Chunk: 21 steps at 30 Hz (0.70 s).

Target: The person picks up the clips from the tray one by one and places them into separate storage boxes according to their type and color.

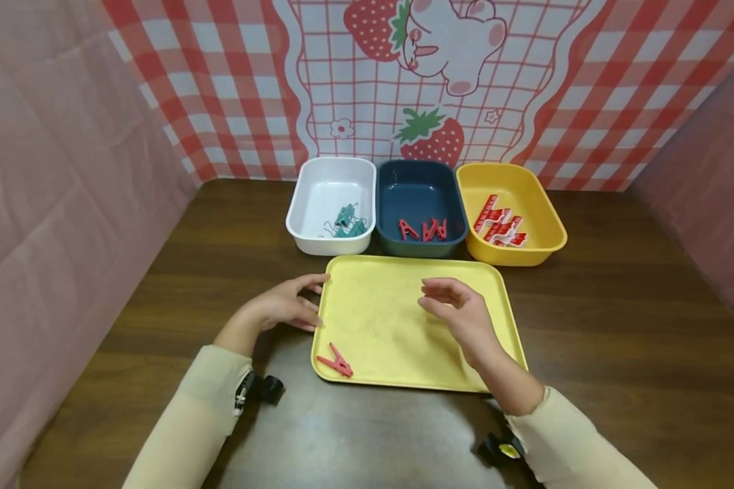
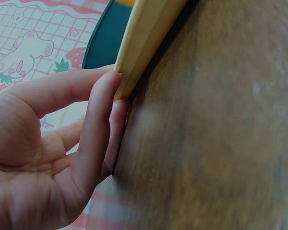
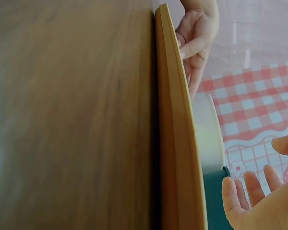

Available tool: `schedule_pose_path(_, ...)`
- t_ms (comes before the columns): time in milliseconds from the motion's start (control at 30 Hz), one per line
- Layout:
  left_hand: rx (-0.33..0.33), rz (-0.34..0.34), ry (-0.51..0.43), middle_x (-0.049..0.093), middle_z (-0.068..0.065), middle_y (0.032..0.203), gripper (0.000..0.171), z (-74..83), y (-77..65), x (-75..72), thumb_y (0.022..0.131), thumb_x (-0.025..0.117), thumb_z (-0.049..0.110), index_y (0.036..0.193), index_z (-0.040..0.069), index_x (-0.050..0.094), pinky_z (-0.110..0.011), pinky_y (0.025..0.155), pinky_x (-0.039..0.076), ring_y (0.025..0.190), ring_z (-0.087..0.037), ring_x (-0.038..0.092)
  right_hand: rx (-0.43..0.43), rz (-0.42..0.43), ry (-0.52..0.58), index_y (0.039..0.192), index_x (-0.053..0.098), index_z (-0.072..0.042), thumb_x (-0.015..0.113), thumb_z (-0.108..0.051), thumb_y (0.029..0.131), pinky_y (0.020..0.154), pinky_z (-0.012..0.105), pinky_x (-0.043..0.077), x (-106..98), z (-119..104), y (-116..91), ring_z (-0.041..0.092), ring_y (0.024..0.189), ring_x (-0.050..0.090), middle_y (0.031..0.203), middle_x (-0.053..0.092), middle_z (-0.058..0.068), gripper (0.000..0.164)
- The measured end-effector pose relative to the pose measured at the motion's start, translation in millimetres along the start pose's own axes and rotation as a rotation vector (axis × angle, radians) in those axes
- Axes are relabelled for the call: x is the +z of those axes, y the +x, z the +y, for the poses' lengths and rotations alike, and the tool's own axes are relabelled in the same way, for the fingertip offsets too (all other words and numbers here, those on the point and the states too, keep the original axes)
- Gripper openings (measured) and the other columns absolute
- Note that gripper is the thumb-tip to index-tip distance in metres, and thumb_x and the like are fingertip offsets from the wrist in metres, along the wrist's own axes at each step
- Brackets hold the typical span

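A yellow tray (image 1: 379, 319) lies on the table in front of the bins. At its left rim rests my left hand (image 1: 287, 305), fingertips touching the edge. The left wrist view shows those fingers (image 2: 98, 129) fairly straight against the tray's side. My right hand (image 1: 461, 312) hovers over the right half of the tray with its fingers loosely bent and nothing in them. In the right wrist view this hand (image 3: 269, 201) stands apart from the rim, fingers spread. A red clothespin (image 1: 336, 361) lies in the tray's near left corner.
Behind the tray stand three bins side by side: a white bin (image 1: 315, 241) with green binder clips (image 1: 348, 223), a dark blue bin (image 1: 418, 190) with several red clothespins (image 1: 431, 229), and a yellow bin (image 1: 541, 224) with red-and-white packets (image 1: 500, 226). A checked cloth (image 1: 232, 81) hangs behind.
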<state>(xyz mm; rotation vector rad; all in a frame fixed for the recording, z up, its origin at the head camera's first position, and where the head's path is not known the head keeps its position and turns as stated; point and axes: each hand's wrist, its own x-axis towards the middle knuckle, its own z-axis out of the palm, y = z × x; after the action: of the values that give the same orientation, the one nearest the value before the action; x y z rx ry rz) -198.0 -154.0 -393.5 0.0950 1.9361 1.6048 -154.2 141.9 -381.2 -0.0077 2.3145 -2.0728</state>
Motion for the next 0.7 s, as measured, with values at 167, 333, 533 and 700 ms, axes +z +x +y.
schedule_pose_path(167,0.0,-0.005,-0.006,0.029,-0.019,0.13,0.083,-0.7,0.5,-0.3,0.075,0.064,-0.02,0.145,0.007,0.027,-0.036,0.071,0.058,0.091,-0.024,0.058,0.002,-0.029,-0.018,0.117,0.058,0.007,0.069,-0.004,0.081,0.077,0.021,0.051,13,-1,0,0.017,0.096,0.056,0.114,0.058,0.022,0.039)
schedule_pose_path(333,-0.003,-0.005,0.0,0.029,-0.018,0.131,0.084,-1.7,1.5,-0.9,0.075,0.064,-0.019,0.145,0.007,0.027,-0.036,0.071,0.058,0.092,-0.024,0.056,-0.001,-0.052,-0.023,0.115,0.059,0.007,0.071,-0.004,0.08,0.077,0.021,0.051,25,-1,1,0.021,0.098,0.056,0.112,0.059,0.021,0.038)
schedule_pose_path(533,-0.007,-0.001,0.006,0.029,-0.018,0.131,0.085,-1.8,2.1,-1.0,0.074,0.065,-0.019,0.145,0.008,0.027,-0.036,0.072,0.058,0.092,-0.024,0.055,-0.008,-0.082,-0.026,0.114,0.06,0.005,0.071,-0.004,0.079,0.079,0.022,0.05,37,-2,0,0.027,0.103,0.055,0.112,0.06,0.02,0.037)
schedule_pose_path(700,-0.016,0.007,0.007,0.029,-0.018,0.131,0.085,-1.1,1.5,-0.8,0.074,0.065,-0.019,0.145,0.008,0.027,-0.037,0.073,0.057,0.093,-0.025,0.054,-0.015,-0.103,-0.018,0.113,0.061,0.006,0.073,-0.003,0.078,0.081,0.027,0.051,45,-2,-2,0.03,0.103,0.055,0.111,0.059,0.021,0.038)
